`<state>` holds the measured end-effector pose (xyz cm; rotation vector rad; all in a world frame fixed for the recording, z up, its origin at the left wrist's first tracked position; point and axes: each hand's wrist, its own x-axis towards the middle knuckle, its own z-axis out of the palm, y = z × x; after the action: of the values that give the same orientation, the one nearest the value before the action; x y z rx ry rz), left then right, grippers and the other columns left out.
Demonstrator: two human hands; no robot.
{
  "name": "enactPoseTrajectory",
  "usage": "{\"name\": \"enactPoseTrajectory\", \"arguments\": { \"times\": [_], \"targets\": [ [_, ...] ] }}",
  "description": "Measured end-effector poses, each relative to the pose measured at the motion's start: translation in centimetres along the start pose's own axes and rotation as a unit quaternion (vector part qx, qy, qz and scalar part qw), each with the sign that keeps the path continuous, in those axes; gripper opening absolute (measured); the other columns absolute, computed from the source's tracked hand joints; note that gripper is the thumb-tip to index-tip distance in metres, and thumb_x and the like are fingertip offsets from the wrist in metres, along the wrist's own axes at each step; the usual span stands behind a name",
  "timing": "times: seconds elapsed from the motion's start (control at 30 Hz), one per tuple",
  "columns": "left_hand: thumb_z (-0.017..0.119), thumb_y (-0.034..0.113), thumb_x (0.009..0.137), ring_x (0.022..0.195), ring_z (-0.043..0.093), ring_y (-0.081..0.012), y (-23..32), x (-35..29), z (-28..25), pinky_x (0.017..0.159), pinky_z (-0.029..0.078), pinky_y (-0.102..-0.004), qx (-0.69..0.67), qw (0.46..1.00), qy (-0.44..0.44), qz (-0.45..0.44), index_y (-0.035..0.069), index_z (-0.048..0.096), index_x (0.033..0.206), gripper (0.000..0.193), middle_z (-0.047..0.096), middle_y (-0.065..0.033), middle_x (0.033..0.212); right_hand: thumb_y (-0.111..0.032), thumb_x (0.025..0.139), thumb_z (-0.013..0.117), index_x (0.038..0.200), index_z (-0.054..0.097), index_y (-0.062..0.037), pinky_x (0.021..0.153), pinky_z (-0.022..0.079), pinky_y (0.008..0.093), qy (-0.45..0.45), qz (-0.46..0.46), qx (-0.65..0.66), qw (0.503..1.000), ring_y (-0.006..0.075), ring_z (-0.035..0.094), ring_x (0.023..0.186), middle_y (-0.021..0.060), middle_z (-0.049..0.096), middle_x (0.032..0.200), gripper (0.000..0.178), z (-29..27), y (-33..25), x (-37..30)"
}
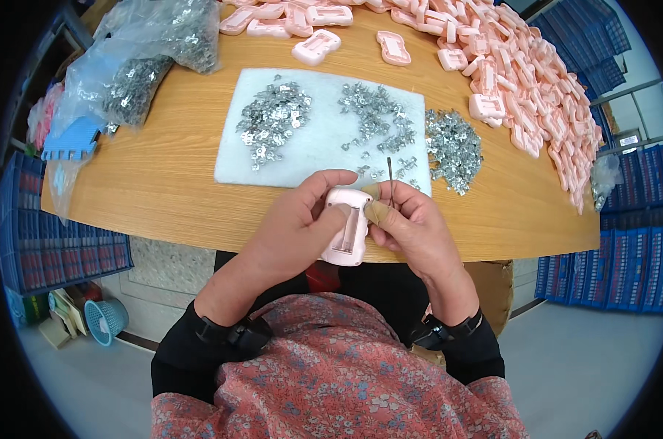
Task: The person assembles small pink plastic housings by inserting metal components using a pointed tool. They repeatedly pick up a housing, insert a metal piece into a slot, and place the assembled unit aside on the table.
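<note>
My left hand [291, 223] is closed around a pale pink plastic casing [352, 245], its thumb pressed into the open battery compartment. The casing is tilted upright just off the table's near edge. My right hand [418, 233] pinches at the casing's upper right side, with tan covers on the thumb and forefinger. A thin dark metal tool [390, 170] sticks up out of the right hand's fingers, its lower part hidden. Whether a small metal part is between the fingertips and the casing cannot be made out. Beyond the hands, small metal clips [276, 117] lie in heaps on a white foam pad [318, 157].
More metal clips [456, 150] are piled right of the pad. A large heap of pink casings [525, 95] covers the table's right and far side. Clear plastic bags [137, 80] of metal parts stand at the far left. Blue crates [68, 252] flank the wooden table [156, 175].
</note>
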<state>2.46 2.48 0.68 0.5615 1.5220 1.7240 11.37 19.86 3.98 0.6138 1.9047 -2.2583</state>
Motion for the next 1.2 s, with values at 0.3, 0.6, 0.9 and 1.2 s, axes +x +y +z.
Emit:
{"name": "enactPoseTrajectory", "arguments": {
  "times": [0.3,0.6,0.9,1.2],
  "targets": [
    [0.054,0.003,0.094,0.092,0.063,-0.0094,-0.1,0.1,0.7,0.079,0.053,-0.0266,0.113,0.993,0.011,0.030,-0.001,0.046,0.137,0.044,0.064,-0.0051,0.102,-0.017,0.097,0.065,0.111,0.059,-0.0007,0.056,0.038,0.0168,-0.001,-0.007,-0.003,1.000,0.0010,0.049,0.063,-0.0040,0.057,0.079,0.022,-0.2,0.5,-0.2],
    [0.064,0.007,0.091,0.095,0.064,-0.0101,0.3,0.1,-0.2,0.082,0.055,-0.0280,-0.203,0.975,-0.019,-0.093,-0.002,0.051,0.134,0.046,0.065,-0.0056,0.112,-0.013,0.097,0.063,0.113,0.059,-0.0012,0.059,0.040,0.0162,-0.017,-0.042,0.015,0.999,0.0013,0.049,0.065,-0.0034,0.058,0.084,0.020,-0.1,-0.1,0.4],
    [0.062,0.003,0.092,0.100,0.062,-0.0094,0.7,0.0,0.2,0.087,0.053,-0.0266,-0.125,0.991,0.013,-0.038,0.001,0.052,0.134,0.043,0.064,-0.0045,0.114,-0.010,0.096,0.062,0.115,0.060,0.0002,0.064,0.043,0.0173,-0.022,-0.041,0.024,0.999,0.0020,0.051,0.071,-0.0013,0.061,0.091,0.021,-0.1,-0.2,0.9],
    [0.059,-0.001,0.092,0.097,0.062,-0.0085,0.9,0.2,0.7,0.084,0.053,-0.0254,-0.063,0.997,0.049,0.001,-0.001,0.048,0.136,0.045,0.064,-0.0054,0.112,-0.010,0.096,0.062,0.115,0.060,0.0002,0.064,0.043,0.0173,-0.012,-0.031,0.039,0.999,0.0021,0.051,0.071,-0.0019,0.060,0.090,0.021,-0.4,0.2,1.1]
  ]
}}
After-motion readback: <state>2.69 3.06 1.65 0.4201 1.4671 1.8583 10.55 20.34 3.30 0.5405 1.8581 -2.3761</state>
